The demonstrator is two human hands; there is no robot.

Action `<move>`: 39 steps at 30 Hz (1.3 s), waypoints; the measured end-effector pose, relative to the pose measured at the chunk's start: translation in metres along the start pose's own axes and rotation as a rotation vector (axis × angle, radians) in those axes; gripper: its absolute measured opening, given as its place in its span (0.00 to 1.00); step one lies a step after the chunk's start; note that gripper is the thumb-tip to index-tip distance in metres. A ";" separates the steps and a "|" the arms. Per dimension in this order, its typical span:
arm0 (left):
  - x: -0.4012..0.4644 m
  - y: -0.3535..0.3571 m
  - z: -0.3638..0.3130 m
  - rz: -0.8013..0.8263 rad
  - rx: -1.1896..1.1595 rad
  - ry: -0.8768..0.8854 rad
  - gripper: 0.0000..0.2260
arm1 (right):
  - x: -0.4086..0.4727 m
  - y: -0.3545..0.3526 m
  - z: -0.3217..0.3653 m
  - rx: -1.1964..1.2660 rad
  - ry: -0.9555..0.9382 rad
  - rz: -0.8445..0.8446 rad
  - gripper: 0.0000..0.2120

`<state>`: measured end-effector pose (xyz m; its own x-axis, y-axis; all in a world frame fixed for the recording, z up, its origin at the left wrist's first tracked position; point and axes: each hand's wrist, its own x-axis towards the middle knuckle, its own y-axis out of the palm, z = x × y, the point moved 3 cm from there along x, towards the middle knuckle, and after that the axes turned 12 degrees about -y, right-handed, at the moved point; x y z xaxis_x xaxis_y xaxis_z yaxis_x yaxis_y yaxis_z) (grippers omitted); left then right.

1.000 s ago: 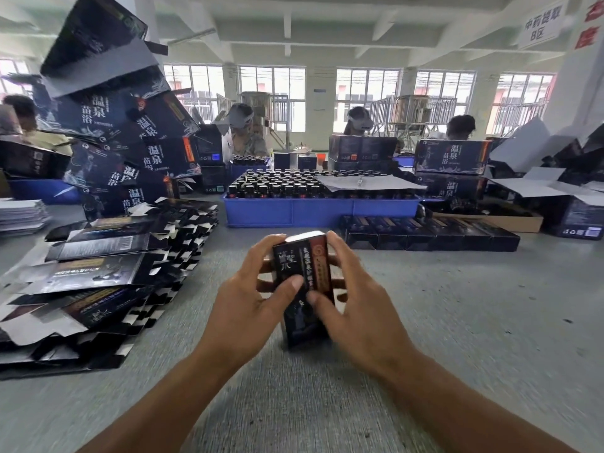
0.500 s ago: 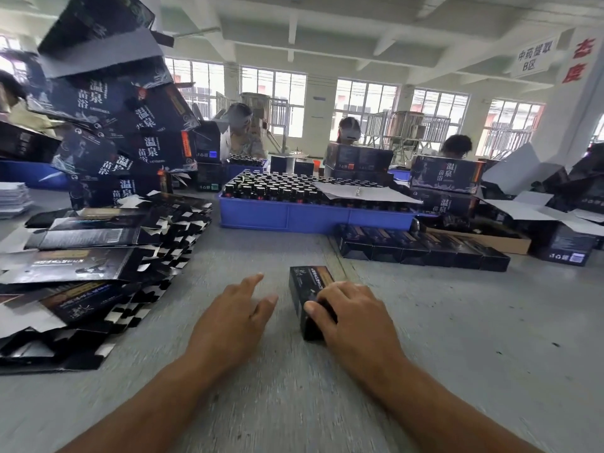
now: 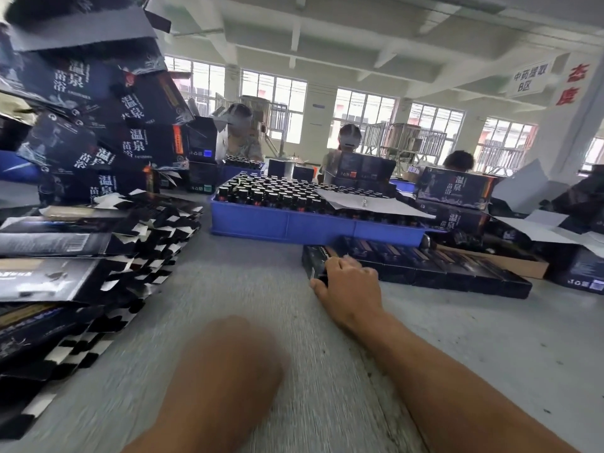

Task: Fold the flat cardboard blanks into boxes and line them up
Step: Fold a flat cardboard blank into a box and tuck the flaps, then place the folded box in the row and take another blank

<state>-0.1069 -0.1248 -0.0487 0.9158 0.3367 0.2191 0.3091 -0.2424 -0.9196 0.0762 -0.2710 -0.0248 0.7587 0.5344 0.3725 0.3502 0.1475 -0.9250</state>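
Note:
My right hand (image 3: 348, 278) reaches forward and grips a small dark folded box (image 3: 314, 259), fingers curled over its top and thumb at its near side. The box lies on the grey table at the left end of a row of folded boxes (image 3: 451, 268), touching the row. My left hand (image 3: 228, 361) hovers low over the table nearer to me, heavily blurred, so its fingers cannot be made out. A big fanned stack of flat black blanks (image 3: 68, 259) lies on the left of the table.
A blue tray (image 3: 294, 225) full of dark bottles stands behind the row, with a paper sheet on it. Large dark cartons (image 3: 108, 132) are piled at the back left, more at the right (image 3: 454, 191). Several people sit beyond the tray.
My right hand has carried the folded box forward and to the right, up against the row's left end. My left hand has let go and drawn back toward me.

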 end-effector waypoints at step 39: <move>-0.010 -0.042 0.027 -0.127 0.220 -0.213 0.19 | -0.125 -0.019 0.059 0.397 -0.226 0.219 0.21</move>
<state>-0.1358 -0.0933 -0.0209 0.7921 0.5399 0.2848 0.3332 0.0083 -0.9428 -0.0579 -0.2912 -0.0582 0.6378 0.7485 0.1815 -0.0730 0.2934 -0.9532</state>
